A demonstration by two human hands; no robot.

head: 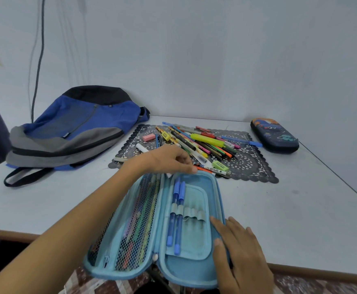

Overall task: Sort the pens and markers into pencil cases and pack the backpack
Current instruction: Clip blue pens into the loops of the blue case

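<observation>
Closest to the lens I have the right hand point(242, 251), fingers straight and slightly spread, lying flat on the near right wall of the light blue pencil case point(194, 271). The case lies open across the near table edge. Just left of those fingertips, two blue pens point(176, 215) sit side by side in the elastic loops of the right half. Further left of them, the mesh pocket point(135, 225) of the other half holds a bundle of coloured pens.

Past the loops, my left hand point(164, 160) sits at the case's far rim, fingers curled close together with the tips down at the rim. I cannot tell whether they pinch the rim, a pen or nothing.

Just beyond those fingertips an orange pen point(203, 168) and a green eraser point(220, 165) lie on the near part of a black lace mat point(253, 166). Further out from the knuckles, the loose pile of pens and markers point(194, 143) lies criss-crossed on the mat, a yellow highlighter point(207, 139) on top. A pink eraser point(149, 137) and a white marker point(142, 147) lie on the mat to the left of the pile.

Well to the left of the left hand, the blue and grey backpack point(75, 128) lies flat on the white table point(289, 209). Far off beyond the right fingers, a dark blue pencil case point(275, 135) lies closed near the wall.
</observation>
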